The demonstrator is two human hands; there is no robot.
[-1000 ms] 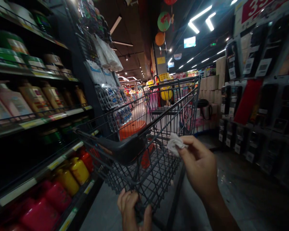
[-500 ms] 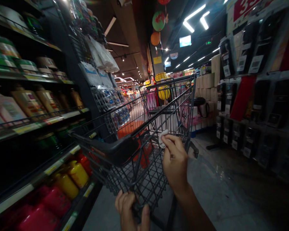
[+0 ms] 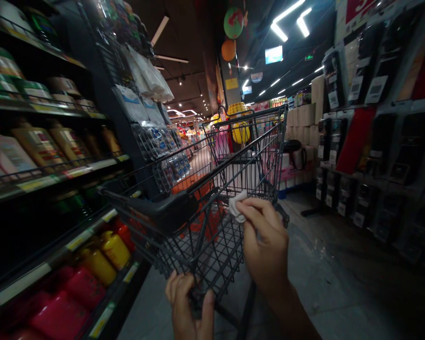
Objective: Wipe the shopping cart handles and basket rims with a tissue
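A dark wire shopping cart (image 3: 217,170) stands in front of me, its child-seat frame at the far end. My left hand (image 3: 187,302) wraps around the cart's near lower corner, thumb on the right and fingers on the left. Between the thumb and fingers of my right hand (image 3: 265,236) is a small folded white cloth or wipe (image 3: 236,206), pinched beside the cart's right wire side. I cannot tell whether the cloth touches the wires. Through the mesh, something orange (image 3: 205,217) shows inside or behind the basket.
Shelves (image 3: 71,177) with pump bottles (image 3: 67,141), jars and yellow and pink containers line the left. Packaged goods (image 3: 368,141) hang on a rack at the right. Grey floor (image 3: 311,264) lies right of the cart. Yellow lantern-like items (image 3: 240,132) appear beyond the cart.
My right hand has moved slightly right and lower, and more of the white cloth shows. My left hand keeps its hold on the cart, shifting slightly left in view.
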